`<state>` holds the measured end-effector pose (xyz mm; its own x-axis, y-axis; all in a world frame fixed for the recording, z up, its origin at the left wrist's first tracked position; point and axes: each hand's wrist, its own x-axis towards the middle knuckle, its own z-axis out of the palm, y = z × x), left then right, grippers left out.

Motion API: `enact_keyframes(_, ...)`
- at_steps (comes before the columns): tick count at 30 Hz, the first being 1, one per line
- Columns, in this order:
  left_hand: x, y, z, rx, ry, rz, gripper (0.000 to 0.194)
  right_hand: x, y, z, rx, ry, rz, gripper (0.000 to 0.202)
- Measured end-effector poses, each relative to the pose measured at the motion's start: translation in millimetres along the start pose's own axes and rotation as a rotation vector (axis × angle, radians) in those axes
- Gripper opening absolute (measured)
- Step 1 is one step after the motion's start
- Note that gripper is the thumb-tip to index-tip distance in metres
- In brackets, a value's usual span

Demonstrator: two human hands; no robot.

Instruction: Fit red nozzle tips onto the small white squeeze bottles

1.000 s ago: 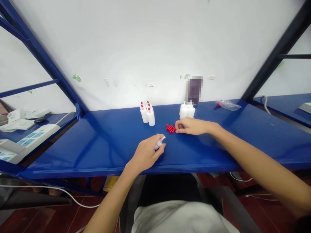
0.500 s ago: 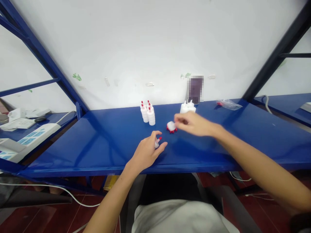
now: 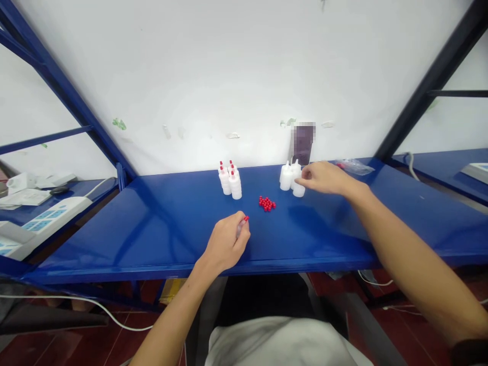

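My left hand [image 3: 229, 240] is closed around a small white squeeze bottle, mostly hidden by the fingers; its red-tipped nozzle [image 3: 246, 219] pokes out at the top. At the right, my right hand [image 3: 322, 178] has its thumb and fingers closed at the front white squeeze bottle [image 3: 299, 189]. That one stands in a cluster with several uncapped white bottles [image 3: 285, 179]. Between the hands lies a small pile of red caps [image 3: 267, 204]. Farther back on the left stands a group of white bottles with red caps [image 3: 235, 187].
Against the wall leans a dark, pixelated panel [image 3: 304, 145]. A clear plastic bag [image 3: 356, 166] with something red lies at the back right of the blue table [image 3: 171, 218]. On the left, a power strip [image 3: 53, 216] sits beside the blue frame [image 3: 102, 137].
My right hand has moved right, from beside the red caps to the uncapped bottles. The white thing over the caps is gone from there. My left hand's fingers have closed.
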<state>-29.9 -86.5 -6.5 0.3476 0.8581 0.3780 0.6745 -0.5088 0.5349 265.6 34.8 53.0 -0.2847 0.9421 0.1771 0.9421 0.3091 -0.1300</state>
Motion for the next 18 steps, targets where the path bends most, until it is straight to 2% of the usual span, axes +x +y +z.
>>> enact_keyframes(2, 1, 0, 0.0, -0.027, -0.004, 0.011, 0.015, -3, -13, 2, 0.085, 0.097, -0.130, 0.039)
enact_keyframes(4, 2, 0, 1.0, -0.048, -0.017, 0.041, 0.012, -9, -34, 9, 0.236, 0.121, -0.345, 0.049)
enact_keyframes(6, 2, -1, 2.7, -0.052, -0.047, 0.084, 0.016, -17, -59, 19, 0.414, 0.020, -0.528, 0.055)
enact_keyframes(7, 3, -2, 3.6, -0.049, -0.065, 0.102, 0.018, -21, -70, 24, 0.479, -0.046, -0.570, 0.055)
enact_keyframes(10, 3, -4, 5.6, -0.034, -0.108, 0.110, 0.018, -32, -94, 35, 0.546, -0.203, -0.616, 0.040)
enact_keyframes(12, 3, -6, 6.1, -0.017, -0.125, 0.092, 0.017, -35, -100, 39, 0.548, -0.230, -0.666, 0.033)
enact_keyframes(15, 2, -6, 6.0, 0.020, -0.140, 0.119, 0.018, -35, -101, 41, 0.606, -0.247, -0.730, 0.035)
enact_keyframes(18, 0, -4, 6.0, 0.122, -0.099, 0.192, 0.020, -31, -98, 43, 0.792, -0.354, -0.664, 0.042)
